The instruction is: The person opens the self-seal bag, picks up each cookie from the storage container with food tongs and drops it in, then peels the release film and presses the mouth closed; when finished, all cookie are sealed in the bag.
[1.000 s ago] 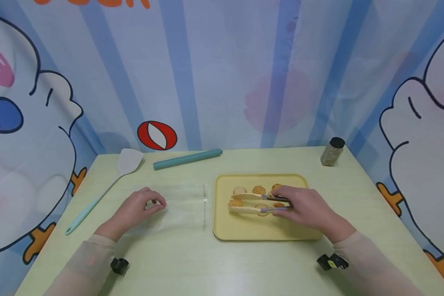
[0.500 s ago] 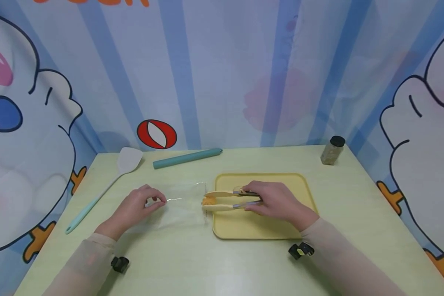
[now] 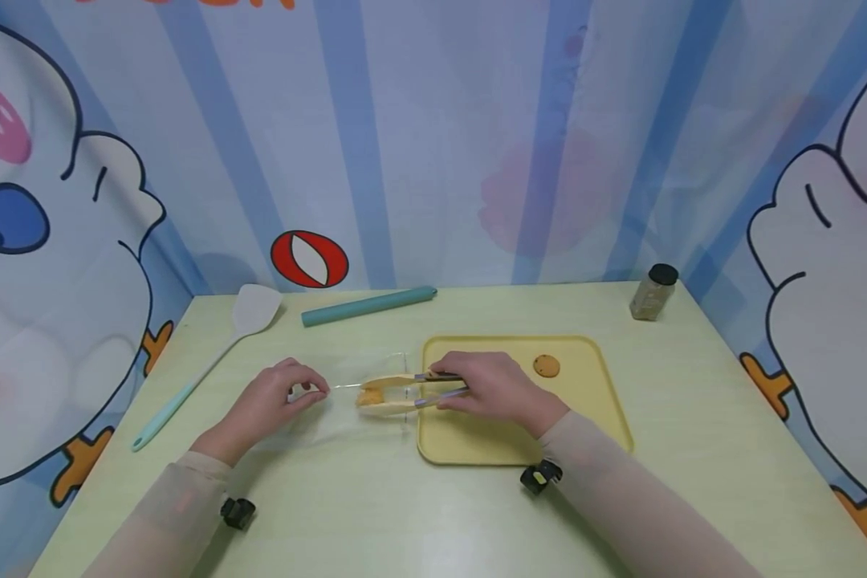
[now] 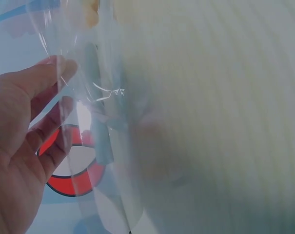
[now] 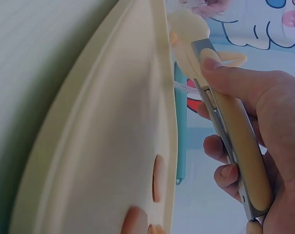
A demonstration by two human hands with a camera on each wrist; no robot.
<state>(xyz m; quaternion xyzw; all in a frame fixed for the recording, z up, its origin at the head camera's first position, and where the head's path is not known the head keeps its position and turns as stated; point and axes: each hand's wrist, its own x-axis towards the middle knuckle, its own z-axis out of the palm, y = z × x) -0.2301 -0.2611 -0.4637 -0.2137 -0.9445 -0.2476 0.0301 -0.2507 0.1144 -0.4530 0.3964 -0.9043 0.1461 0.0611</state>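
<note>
With thumb and fingertips my left hand (image 3: pixel 269 404) pinches the top of a clear plastic bag (image 3: pixel 321 425) lying left of the tray. The left wrist view shows the bag's film (image 4: pixel 101 97) standing up at the fingertips. My right hand (image 3: pixel 493 387) grips a pair of tongs (image 5: pixel 240 146) with cream-coloured tips. A golden cookie (image 3: pixel 370 396) sits between those tips, at the bag's right-hand end. I cannot tell whether they are inside the bag or over it. On the yellow tray (image 3: pixel 491 451) lies a round cookie (image 3: pixel 547 366); my right hand hides others in the head view.
Behind the bag lies a teal rolled-up mat or rod (image 3: pixel 368 306). A spatula (image 3: pixel 256 310) with a pale green handle is at the left. A black-capped seasoning jar (image 3: pixel 653 292) stands at the back right. A striped curtain (image 3: pixel 448 160) hangs behind the table.
My right hand has carried the tongs and cookie left, from above the tray to the bag. That uncovers a cookie at the tray's back. The left hand keeps its place.
</note>
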